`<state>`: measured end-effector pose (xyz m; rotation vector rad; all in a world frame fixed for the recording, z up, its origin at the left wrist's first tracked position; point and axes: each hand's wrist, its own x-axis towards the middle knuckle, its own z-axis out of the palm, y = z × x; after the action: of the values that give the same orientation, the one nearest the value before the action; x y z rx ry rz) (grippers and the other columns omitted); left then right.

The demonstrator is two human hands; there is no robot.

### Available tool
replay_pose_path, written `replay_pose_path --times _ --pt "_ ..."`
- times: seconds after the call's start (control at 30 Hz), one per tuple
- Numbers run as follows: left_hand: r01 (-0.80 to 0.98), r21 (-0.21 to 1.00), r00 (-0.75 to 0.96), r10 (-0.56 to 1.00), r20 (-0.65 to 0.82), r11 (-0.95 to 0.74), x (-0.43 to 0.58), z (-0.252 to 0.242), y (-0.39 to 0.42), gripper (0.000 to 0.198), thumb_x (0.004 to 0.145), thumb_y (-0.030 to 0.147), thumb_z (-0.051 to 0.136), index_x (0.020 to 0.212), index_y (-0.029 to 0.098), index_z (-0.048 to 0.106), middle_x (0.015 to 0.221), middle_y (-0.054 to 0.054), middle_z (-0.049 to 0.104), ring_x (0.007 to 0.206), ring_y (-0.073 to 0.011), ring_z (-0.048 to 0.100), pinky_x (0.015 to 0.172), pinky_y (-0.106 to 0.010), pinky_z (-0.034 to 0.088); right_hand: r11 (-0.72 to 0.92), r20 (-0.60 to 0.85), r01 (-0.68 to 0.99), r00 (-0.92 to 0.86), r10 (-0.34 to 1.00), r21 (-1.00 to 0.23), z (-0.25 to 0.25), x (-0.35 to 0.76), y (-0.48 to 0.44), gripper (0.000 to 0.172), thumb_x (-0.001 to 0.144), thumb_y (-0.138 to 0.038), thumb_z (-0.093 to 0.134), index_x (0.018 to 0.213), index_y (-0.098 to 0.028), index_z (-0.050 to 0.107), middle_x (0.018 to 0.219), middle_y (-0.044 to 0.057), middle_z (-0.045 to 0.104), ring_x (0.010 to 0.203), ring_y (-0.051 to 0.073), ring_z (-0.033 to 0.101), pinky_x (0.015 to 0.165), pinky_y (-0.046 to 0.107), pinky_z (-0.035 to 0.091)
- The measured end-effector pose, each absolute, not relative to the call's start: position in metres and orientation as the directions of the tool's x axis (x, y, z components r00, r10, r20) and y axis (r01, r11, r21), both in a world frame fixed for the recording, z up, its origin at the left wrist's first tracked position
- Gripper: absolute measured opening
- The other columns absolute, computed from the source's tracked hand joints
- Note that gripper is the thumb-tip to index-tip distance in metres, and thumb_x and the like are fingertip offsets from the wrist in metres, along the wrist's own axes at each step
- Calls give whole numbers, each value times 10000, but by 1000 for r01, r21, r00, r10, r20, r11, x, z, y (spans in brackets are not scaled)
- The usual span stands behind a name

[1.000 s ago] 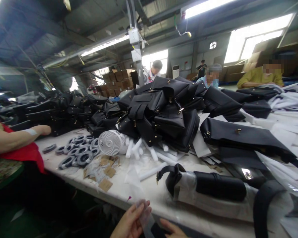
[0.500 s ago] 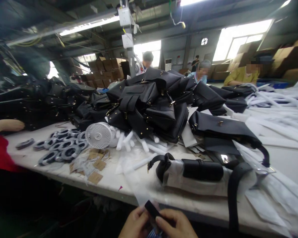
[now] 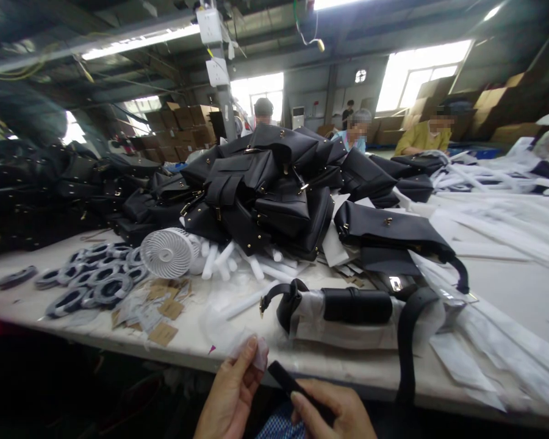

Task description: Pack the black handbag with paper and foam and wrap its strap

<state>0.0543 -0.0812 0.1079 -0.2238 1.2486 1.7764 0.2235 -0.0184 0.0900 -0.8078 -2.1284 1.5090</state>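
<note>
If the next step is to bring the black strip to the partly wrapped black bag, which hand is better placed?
Probably the right hand: it holds the black strip and looks nearer the black bag's middle. The left hand pinches a translucent white sheet.

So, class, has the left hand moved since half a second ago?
Yes: the left hand rose in view; its fingertips, then below the small purple scrap, now sit about level with it.

The head camera is looking forward and down from beside the near edge of the desk (image 3: 375, 369), facing its far edge, while the hands (image 3: 231, 390) are appearing close below.
</note>
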Motion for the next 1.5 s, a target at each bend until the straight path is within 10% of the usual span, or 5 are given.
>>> replay_pose_path --times 0.43,0.57,0.73,0.87,1.5 --pt "-661 749 -526 687 -502 41 64 113 -79 377 547 325 936 824 125 778 863 -85 778 807 -187 716 738 -209 581 313 76 195 -728 681 -930 94 210 -13 344 953 -407 485 818 -177 702 703 39 697 576 150 617 578 213 451" --pt "-563 821 -463 789 -405 91 71 109 -80 410 617 422 886 898 142 782 844 -81 778 788 -205 716 706 -228 566 152 -31 179 -741 671 -972 102 205 -6 214 910 -308 524 1073 -192 599 692 3 693 485 134 593 510 211 444" --pt "-452 892 -624 723 -297 -24 47 132 -73 443 576 430 903 911 169 776 925 -61 780 978 -224 699 846 -225 549 232 31 145 -783 621 -962 107 217 4 541 788 -204 639 1300 -217 465 889 21 715 844 197 665 813 297 484" --pt "-436 890 -687 688 -235 -133 30 153 -64 471 539 409 924 921 181 770 984 -56 773 1013 -218 688 879 -230 545 268 48 167 -763 645 -949 121 226 17 602 839 -178 555 1418 -226 398 776 -14 676 721 164 631 727 278 470" --pt "-449 824 -533 844 63 -346 31 244 4 345 633 283 891 928 164 756 971 -49 768 973 -185 698 880 -223 554 335 234 9 -697 678 -942 235 205 79 553 832 -214 645 1365 -201 500 718 -34 643 651 121 582 623 225 444"
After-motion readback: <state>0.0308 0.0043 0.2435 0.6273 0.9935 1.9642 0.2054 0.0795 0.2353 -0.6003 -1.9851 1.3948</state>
